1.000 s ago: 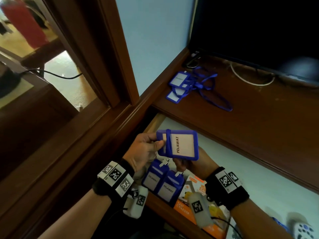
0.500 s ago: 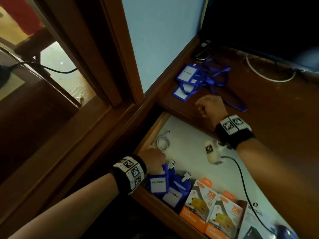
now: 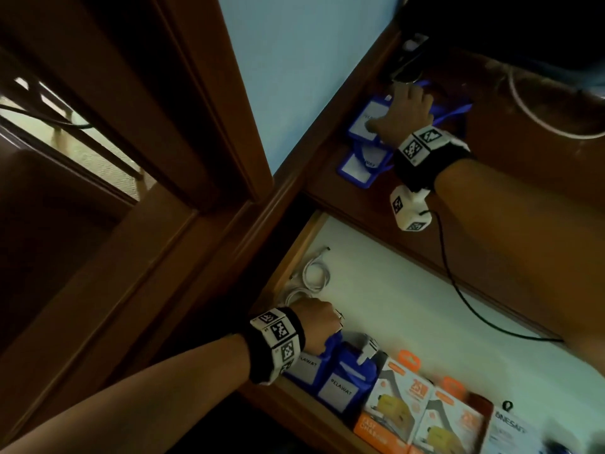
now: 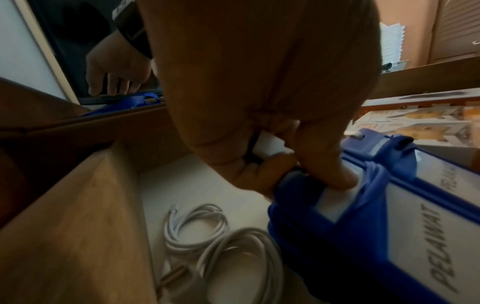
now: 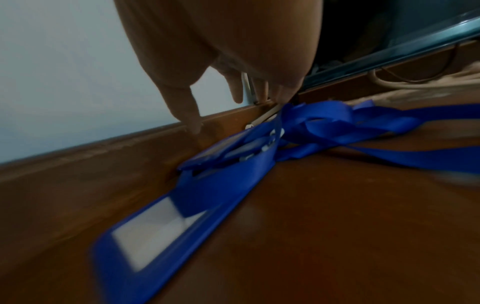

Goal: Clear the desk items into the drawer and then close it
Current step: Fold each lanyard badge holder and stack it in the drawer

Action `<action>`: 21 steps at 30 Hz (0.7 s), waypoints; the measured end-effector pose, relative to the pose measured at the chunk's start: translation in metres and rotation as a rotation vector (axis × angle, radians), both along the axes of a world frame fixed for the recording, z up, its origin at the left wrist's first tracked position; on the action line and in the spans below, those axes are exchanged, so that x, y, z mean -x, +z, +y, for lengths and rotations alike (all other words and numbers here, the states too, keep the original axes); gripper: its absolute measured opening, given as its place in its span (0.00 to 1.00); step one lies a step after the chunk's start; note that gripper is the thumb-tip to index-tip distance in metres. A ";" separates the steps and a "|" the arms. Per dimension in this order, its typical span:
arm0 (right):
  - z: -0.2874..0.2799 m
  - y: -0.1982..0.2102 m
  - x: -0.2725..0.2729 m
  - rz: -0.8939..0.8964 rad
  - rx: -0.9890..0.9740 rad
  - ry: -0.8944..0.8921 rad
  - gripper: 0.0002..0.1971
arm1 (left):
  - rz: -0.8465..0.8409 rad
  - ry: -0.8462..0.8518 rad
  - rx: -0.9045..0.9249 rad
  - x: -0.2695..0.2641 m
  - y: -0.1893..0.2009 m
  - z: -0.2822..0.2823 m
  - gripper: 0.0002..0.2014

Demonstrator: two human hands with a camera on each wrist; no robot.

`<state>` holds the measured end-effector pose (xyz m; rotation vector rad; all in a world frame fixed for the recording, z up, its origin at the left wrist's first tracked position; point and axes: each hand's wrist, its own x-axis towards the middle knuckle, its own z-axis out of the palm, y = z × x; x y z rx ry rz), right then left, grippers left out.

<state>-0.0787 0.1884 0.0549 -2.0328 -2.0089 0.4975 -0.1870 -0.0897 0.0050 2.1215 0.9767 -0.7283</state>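
The drawer (image 3: 425,299) is pulled out below the brown desk (image 3: 510,204). At its front left corner my left hand (image 3: 322,326) pinches the top of a blue PELAWAT badge holder (image 4: 389,216), which stands beside two more blue holders (image 3: 340,385). On the desk by the wall lie two blue badge holders (image 3: 361,165) with tangled blue lanyards (image 5: 363,127). My right hand (image 3: 406,109) hovers over them with its fingers pointing down and spread, the thumb touching down at the upper holder (image 3: 366,121). It holds nothing.
Coiled white cables (image 3: 311,276) lie in the drawer's back left corner. Orange charger boxes (image 3: 396,411) and a white box (image 3: 510,430) line its front. A dark monitor (image 3: 523,27) and a white cord (image 3: 540,126) sit at the desk's back. A wooden window frame (image 3: 196,126) stands to the left.
My right hand has left the drawer and reached up over the desk to the badge holders by the wall. My left hand has lowered its badge holder into the drawer's front left corner.
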 end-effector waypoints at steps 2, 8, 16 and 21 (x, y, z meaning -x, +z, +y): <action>0.008 -0.002 0.002 -0.021 0.055 0.008 0.45 | -0.005 -0.005 -0.003 0.002 -0.001 0.001 0.14; 0.012 -0.011 0.002 -0.089 0.175 0.054 0.54 | -0.039 -0.032 -0.034 0.005 -0.008 0.001 0.04; -0.009 0.003 0.005 -0.118 -0.129 -0.025 0.43 | -0.108 -0.004 -0.117 0.002 -0.015 -0.007 0.12; -0.033 0.012 -0.010 0.298 -0.148 -0.013 0.23 | -0.037 -0.025 -0.174 -0.001 -0.012 -0.012 0.16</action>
